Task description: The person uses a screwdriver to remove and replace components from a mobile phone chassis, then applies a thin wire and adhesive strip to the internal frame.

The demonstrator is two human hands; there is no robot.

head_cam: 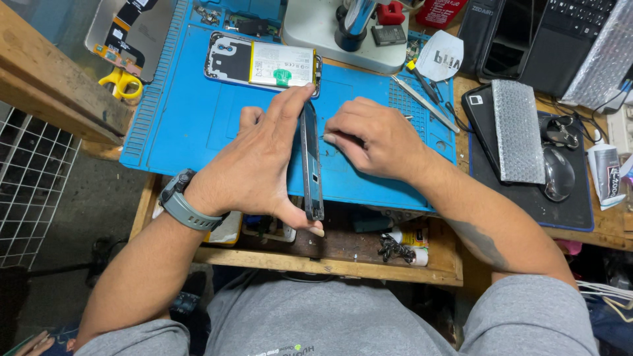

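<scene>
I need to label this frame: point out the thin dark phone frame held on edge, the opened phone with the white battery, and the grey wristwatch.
Thin dark phone frame (311, 165), head view: middle of its long edge.
Opened phone (280, 64), head view: on the white battery.
Grey wristwatch (179, 202), head view: on its strap.

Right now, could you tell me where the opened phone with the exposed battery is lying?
In the head view, the opened phone lies flat at the far edge of the blue mat, just beyond the left hand.
</scene>
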